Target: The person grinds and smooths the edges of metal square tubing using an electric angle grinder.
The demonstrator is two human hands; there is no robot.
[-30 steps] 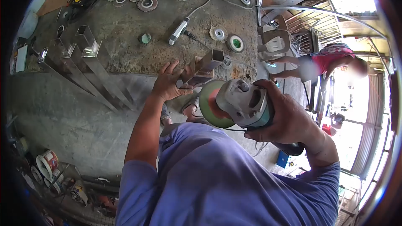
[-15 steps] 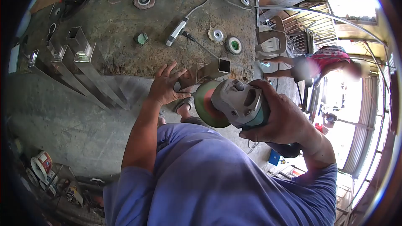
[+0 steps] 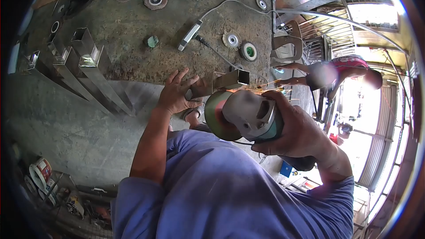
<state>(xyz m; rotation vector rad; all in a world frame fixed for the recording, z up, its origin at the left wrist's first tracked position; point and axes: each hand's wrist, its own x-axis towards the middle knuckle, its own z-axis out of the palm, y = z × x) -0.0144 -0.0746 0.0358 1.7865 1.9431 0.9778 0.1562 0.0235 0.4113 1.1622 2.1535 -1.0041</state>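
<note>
My right hand (image 3: 297,129) is wrapped around an angle grinder (image 3: 250,113), whose round disc (image 3: 217,121) points left toward my body's middle. The disc's upper edge meets the near side of a square metal tube (image 3: 230,79) at the workbench edge, and orange sparks (image 3: 270,87) fly off to the right. My left hand (image 3: 178,94) grips the tube's left part between thumb and fingers, close to the disc. Part of the tube is hidden by that hand and the grinder.
On the workbench (image 3: 119,26) lie several used flap discs (image 3: 156,0), a power strip (image 3: 189,36) with cords, and a green scrap (image 3: 152,41). Several square metal tubes (image 3: 95,62) lean against its left edge. A person (image 3: 341,71) bends over at the right, near a chair (image 3: 287,44).
The grinder has tilted slightly and its disc now touches the tube, throwing sparks. The tube appears a little lower and farther right. My left hand keeps its hold.
</note>
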